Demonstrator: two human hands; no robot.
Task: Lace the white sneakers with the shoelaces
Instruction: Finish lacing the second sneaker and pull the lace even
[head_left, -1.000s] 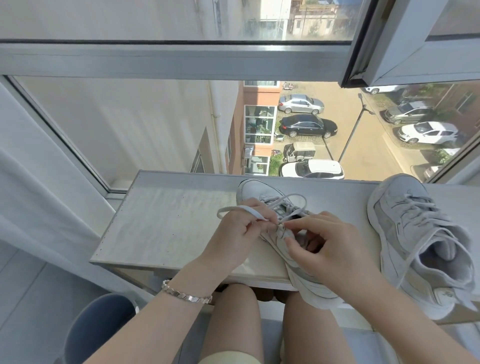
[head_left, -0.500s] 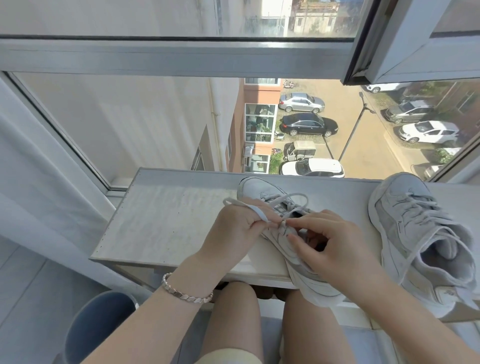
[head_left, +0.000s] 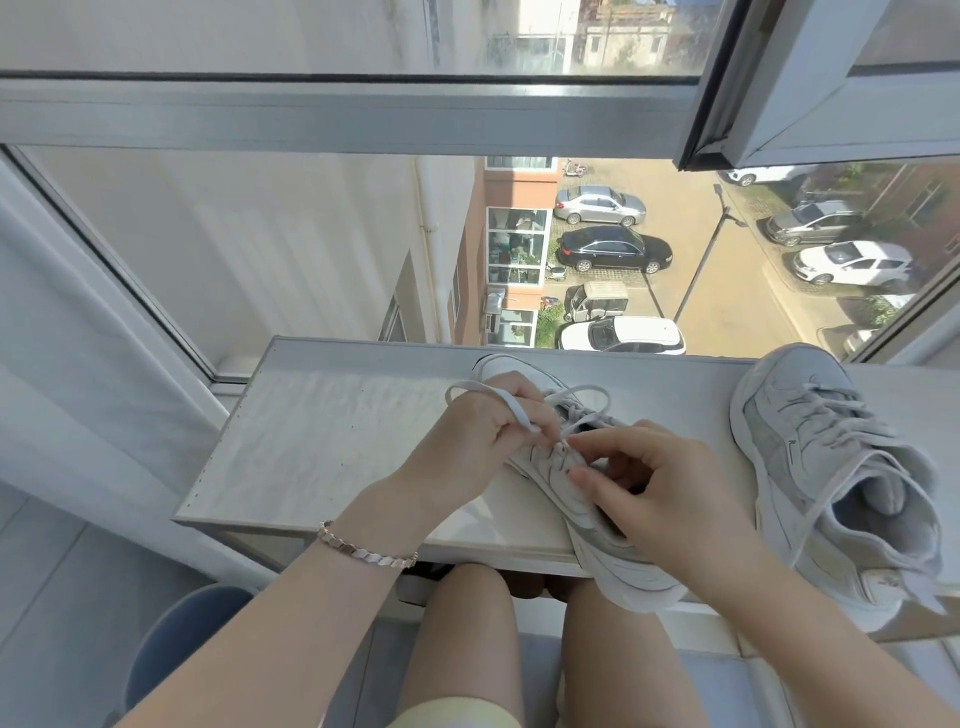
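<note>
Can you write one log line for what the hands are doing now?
left hand: pinching shoelace | right hand: at eyelets | sneaker: half laced

Pale grey flat windowsill ledge (head_left: 322, 431), sunlit, runs beneath the hands. Beyond them, large glass pane in a grey metal window frame (head_left: 337, 111); open sash (head_left: 810, 83) up and to the right. Through the glass: cream building wall (head_left: 260, 244), sandy paved lot (head_left: 727, 291) with parked cars. Rounded blue-grey bin (head_left: 176, 639) low left, on pale tiled floor (head_left: 47, 597).
</note>
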